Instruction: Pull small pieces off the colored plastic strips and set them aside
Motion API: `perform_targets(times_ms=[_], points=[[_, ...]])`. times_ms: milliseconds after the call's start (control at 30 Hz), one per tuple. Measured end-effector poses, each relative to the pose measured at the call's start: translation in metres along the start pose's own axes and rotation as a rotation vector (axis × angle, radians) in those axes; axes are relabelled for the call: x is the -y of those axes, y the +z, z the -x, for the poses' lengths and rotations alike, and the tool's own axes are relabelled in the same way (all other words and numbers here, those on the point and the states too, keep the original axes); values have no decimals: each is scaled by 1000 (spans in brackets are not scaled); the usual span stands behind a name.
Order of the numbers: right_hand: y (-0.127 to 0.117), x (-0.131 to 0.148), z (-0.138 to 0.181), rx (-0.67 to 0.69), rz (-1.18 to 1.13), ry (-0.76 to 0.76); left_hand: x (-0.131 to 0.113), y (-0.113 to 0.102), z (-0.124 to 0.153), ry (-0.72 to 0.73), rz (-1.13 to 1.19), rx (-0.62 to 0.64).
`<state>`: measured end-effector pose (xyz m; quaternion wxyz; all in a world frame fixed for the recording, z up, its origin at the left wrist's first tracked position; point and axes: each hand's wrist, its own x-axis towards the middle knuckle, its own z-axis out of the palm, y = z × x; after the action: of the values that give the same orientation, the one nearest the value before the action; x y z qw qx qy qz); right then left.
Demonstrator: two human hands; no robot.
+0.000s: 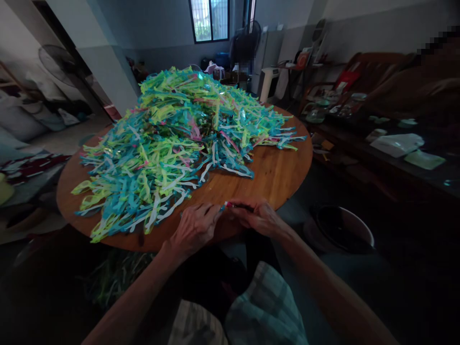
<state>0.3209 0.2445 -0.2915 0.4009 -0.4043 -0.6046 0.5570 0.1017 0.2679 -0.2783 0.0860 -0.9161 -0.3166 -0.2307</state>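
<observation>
A big heap of thin plastic strips [179, 139], blue, green, yellow, white and pink, covers most of a round wooden table [276, 172]. Both my hands rest at the table's near edge. My left hand [194, 227] lies knuckles up with its fingers curled, fingertips meeting the right hand. My right hand [257, 215] is closed round a small dark piece with a pink end [230, 205], pinched between the two hands. The white strips at the heap's near edge lie just beyond my left hand.
A dark round bucket [341, 230] stands on the floor to the right of the table. A low dark table [395, 148] with dishes and papers runs along the right. More strips lie on the floor under the table at left [118, 278]. A fan [247, 43] stands at the back.
</observation>
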Motion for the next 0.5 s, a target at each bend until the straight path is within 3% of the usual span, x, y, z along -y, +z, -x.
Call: perform_targets(times_ms=[267,500], points=[[-2,3,1,11,99,-16,4,3,3,19,7,45],[-6,7,2,20,426,-158,10,3,2,68,36,65]])
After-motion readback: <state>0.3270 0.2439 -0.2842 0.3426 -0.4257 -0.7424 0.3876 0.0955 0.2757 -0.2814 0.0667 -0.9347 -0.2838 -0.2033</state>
